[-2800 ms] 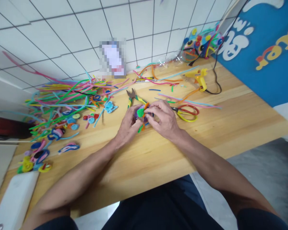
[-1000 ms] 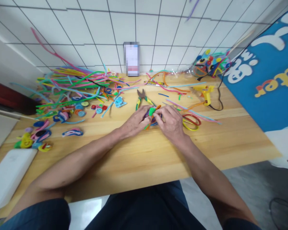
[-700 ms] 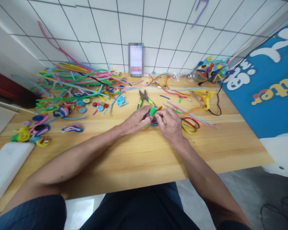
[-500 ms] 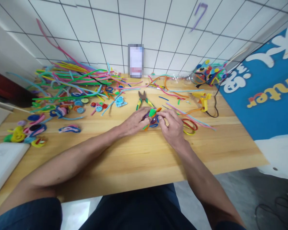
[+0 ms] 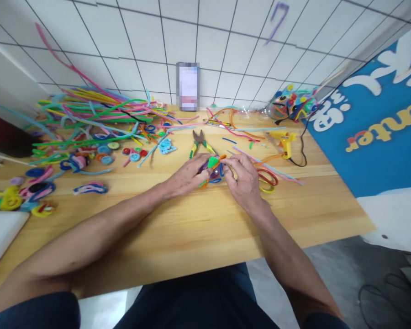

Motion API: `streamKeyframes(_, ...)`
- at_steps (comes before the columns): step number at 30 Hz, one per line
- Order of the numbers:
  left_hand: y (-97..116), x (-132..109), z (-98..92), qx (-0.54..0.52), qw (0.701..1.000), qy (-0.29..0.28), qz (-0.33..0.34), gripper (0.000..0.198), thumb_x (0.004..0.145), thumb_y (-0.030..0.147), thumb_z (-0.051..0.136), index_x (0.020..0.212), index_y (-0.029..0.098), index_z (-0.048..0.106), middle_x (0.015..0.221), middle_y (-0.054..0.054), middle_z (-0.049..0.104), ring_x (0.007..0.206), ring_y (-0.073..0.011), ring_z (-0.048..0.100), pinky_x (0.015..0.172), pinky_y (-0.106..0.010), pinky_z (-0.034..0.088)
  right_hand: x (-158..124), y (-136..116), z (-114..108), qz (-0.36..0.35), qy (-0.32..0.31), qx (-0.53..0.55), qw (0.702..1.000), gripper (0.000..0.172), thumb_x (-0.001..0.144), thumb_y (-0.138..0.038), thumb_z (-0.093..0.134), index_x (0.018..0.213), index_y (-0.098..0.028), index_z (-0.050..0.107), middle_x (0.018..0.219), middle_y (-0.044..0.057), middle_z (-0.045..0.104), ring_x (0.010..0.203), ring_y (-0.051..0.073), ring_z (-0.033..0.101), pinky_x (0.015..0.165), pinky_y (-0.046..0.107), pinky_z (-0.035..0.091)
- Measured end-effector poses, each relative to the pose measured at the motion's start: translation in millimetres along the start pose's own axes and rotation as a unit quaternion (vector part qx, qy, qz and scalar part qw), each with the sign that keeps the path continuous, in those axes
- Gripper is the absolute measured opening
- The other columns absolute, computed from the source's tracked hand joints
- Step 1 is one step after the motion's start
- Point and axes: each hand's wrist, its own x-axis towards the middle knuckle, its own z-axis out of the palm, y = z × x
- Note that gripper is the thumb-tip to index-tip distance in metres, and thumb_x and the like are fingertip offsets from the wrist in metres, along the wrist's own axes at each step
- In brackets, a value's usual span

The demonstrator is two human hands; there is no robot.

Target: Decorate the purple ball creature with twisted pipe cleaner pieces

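Between my hands is a small pipe-cleaner craft (image 5: 213,162) with green, orange, blue and purple parts. My left hand (image 5: 196,172) is closed round its left side, thumb in front. My right hand (image 5: 241,176) pinches at its right edge, by the orange and blue pieces; the exact spot under the fingertips is hidden. Just behind the craft, pliers (image 5: 199,142) with yellow-green handles lie with their jaws toward the wall. Red and yellow pipe-cleaner loops (image 5: 269,178) rest beside my right hand.
A heap of coloured pipe cleaners (image 5: 99,109) lies at the back left, with finished pieces (image 5: 37,189) nearer. A phone (image 5: 188,87) leans on the tiled wall. At the right are a yellow glue gun (image 5: 286,142) with a black cord and a clear container (image 5: 292,103).
The whole view has shifted slightly, so things sit further left. Both hands still hold the craft in nearly the same pose; my right fingertips have moved a little at its edge.
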Motion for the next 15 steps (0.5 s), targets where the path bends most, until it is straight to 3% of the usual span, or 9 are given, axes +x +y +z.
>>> streamKeyframes(7,3.7,2.6,-2.3,-0.011,1.000,-0.012,-0.021,0.039,0.100,0.039,0.051,0.131,0.022,0.068,0.140,-0.012,0.070,0.135,-0.0307,0.063,0.121,-0.050,0.048,0.0,0.6,0.3,-0.003,-0.022,-0.022,1.000,0.026,0.099,-0.012,0.055,0.111,-0.025,0.075,0.102,0.008,0.068,0.099,0.025,0.065,0.088,0.041,0.056)
streamKeyframes(12,5.6,3.1,-7.5,-0.023,0.998,-0.030,-0.059,0.047,0.100,0.038,0.050,0.142,0.020,0.059,0.130,-0.011,0.073,0.115,-0.0287,0.070,0.104,-0.046,0.057,-0.6,-0.6,0.8,-0.007,-0.024,-0.014,1.000,0.025,0.099,-0.013,0.055,0.113,-0.024,0.074,0.104,0.009,0.068,0.103,0.026,0.065,0.093,0.043,0.055)
streamKeyframes(15,4.4,4.1,-10.6,-0.033,0.997,-0.045,-0.050,0.043,0.101,0.038,0.049,0.137,0.020,0.062,0.126,-0.010,0.073,0.113,-0.0276,0.069,0.103,-0.044,0.057,-1.1,-1.0,0.8,-0.009,-0.022,-0.016,1.000,0.025,0.099,-0.013,0.056,0.113,-0.025,0.073,0.105,0.009,0.069,0.102,0.026,0.064,0.092,0.043,0.055)
